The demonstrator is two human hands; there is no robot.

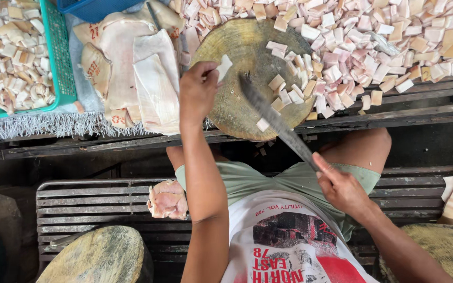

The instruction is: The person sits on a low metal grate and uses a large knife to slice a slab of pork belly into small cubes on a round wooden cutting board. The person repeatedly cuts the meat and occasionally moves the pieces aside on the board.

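While the left hand (197,91) pinched a pale piece (224,67) over the chopping block (237,52), the right hand (342,188) gripped a knife (273,118). Its blade slanted up-left, tip just beside the left fingers.

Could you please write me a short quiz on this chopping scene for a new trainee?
1. True or false: the right hand holds a long knife.
2. What does the left hand pinch? A) a pale cut piece B) a spoon C) a cloth
3. Where do the large uncut slabs lie: left or right of the round chopping block?

Key: 1 true. 2 A. 3 Left, beside the green basket of cut pieces.
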